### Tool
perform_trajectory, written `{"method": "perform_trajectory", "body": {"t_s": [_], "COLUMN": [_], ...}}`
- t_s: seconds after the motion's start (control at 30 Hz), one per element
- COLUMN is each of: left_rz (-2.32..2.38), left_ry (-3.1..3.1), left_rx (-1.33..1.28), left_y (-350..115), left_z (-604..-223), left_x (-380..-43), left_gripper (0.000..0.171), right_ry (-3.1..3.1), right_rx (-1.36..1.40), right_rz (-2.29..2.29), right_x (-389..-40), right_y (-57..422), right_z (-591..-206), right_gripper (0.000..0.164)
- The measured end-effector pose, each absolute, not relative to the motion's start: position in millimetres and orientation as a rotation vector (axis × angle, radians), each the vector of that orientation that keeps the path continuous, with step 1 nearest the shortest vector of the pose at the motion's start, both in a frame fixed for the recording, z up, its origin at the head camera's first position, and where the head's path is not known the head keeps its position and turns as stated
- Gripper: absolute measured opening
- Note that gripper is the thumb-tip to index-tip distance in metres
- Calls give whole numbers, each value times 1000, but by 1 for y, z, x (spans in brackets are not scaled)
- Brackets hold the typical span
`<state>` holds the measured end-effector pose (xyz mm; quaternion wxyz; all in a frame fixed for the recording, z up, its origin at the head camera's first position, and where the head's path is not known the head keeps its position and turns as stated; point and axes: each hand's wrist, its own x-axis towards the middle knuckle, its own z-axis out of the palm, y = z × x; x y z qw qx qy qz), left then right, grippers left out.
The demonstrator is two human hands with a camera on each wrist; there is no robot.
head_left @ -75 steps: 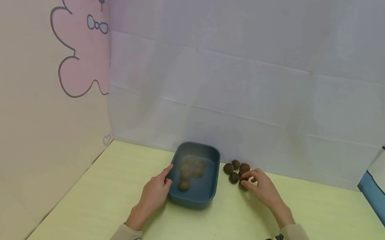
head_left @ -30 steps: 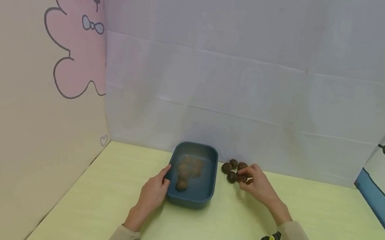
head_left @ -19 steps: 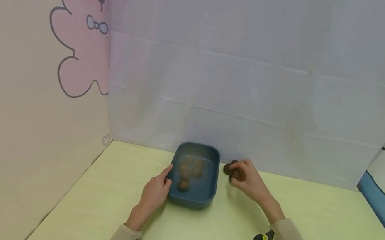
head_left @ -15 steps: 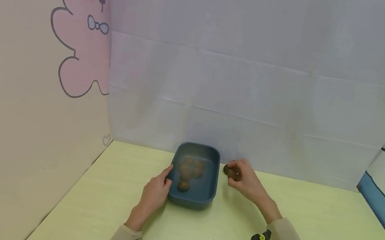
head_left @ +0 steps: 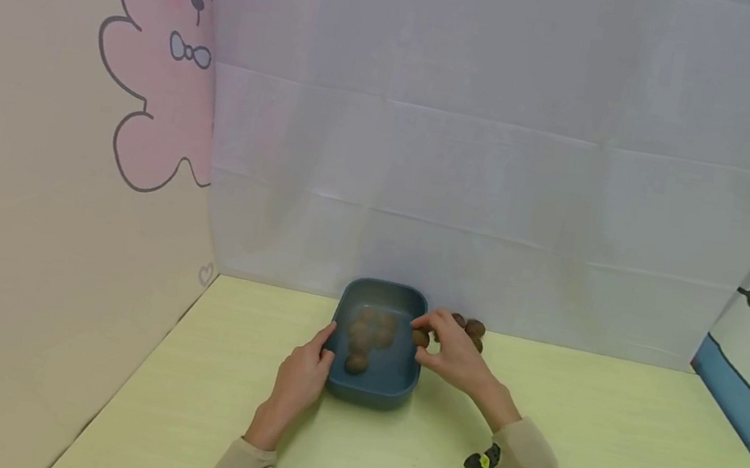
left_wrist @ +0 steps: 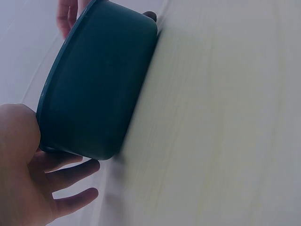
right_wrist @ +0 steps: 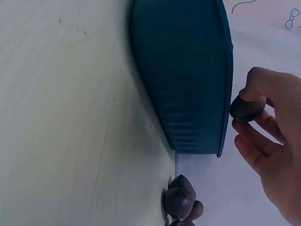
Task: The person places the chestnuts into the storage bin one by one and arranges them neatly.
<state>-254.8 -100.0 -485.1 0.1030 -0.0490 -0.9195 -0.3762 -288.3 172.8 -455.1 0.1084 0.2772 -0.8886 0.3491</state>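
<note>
A dark blue rectangular bin (head_left: 370,397) stands on the table, with several brown chestnuts (head_left: 357,363) inside; those further back look hazy. At its left side my left hand (head_left: 299,377) holds the rim, thumb at the near-left corner; in the left wrist view the other fingers lie along the outer wall. My right hand (head_left: 462,358) pinches one chestnut (right_wrist: 247,109) between thumb and fingers, right at the top of the bin's right rim. Behind that hand several more chestnuts (head_left: 475,328) lie on the table to the right of the bin, partly hidden.
A pale yellow-green table (head_left: 608,435) meets a white cloth backdrop (head_left: 474,168) just behind the bin. Printed panels with cartoon animals (head_left: 192,17) stand at left and right. Small black wrist cameras (head_left: 482,464) sit at both cuffs.
My right hand has moved left from the loose chestnuts to the bin's right rim, now with one chestnut in its fingers. My left hand and the bin have stayed put.
</note>
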Motion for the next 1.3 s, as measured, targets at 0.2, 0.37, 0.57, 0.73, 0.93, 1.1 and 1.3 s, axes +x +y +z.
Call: {"method": "perform_trajectory", "body": {"t_s": [0.2,0.37,0.57,0.73,0.93,1.1,1.3], "left_rz": [-1097,-1089,-1080,-1082,-1091,-1089,-1082], "left_ry": [-2707,-2704,-2699,-2701,-2698,-2710,-2710], "left_rx": [-149,-148,-150,-151,-162,-152,-138], "left_y": [-100,-100,-100,-100,-101,-101,-101], "left_z": [-485,-486,-486,-486,-486,-486,-486], "left_x": [-255,-255,-256,-255,-255,-256,-256], "left_gripper": [51,51,51,51,51,51,51], "right_ry": [-2609,-2596,-2602,-2633,-2693,-2751,-2831], "right_rx": [866,944,1012,1046,1053,1067,1062], "right_rz": [990,943,889,786,703,651,568], "right_x": [-288,-290,-295,-300,-306,-312,-318], "right_y": [161,153,144,138,129,122,116], "right_z": [-454,-454,-452,-450,-449,-451,-455], "right_gripper": [35,34,32,30,29,32,31]}}
